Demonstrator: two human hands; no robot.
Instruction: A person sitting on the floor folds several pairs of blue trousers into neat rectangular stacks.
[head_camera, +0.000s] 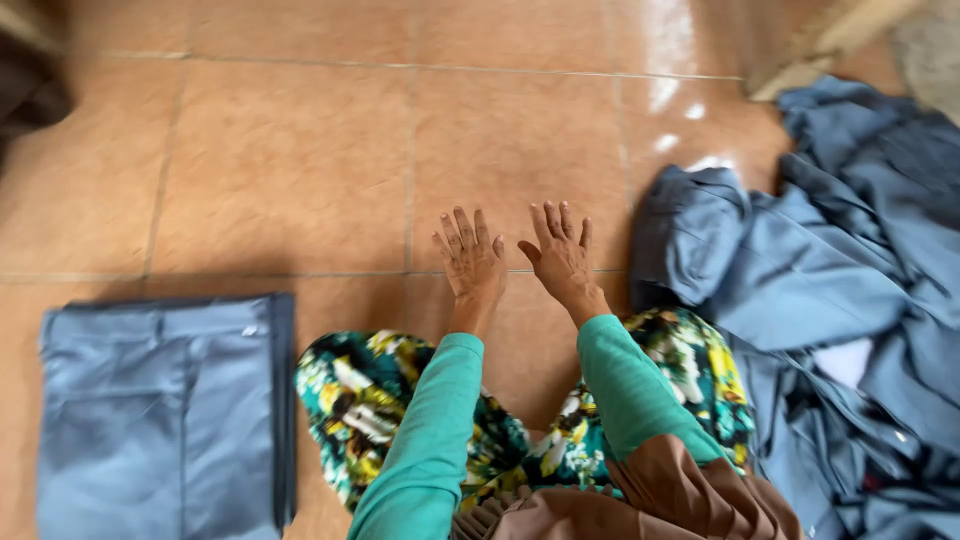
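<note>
I see both hands empty, fingers spread: left hand (470, 262), right hand (562, 258), over bare tiled floor (290, 160). Heaped blue-grey garments (800, 290) near right; folded garment (165, 410) at lower-left edge.

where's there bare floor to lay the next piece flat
Bare tile floor runs ahead of both hands, left hand and right hand, out to the far edge of view. It is bordered on the left by the folded blue-grey garment and on the right by the heap of blue-grey clothes. The right side is crowded; the floral skirt covers the near floor.
</note>
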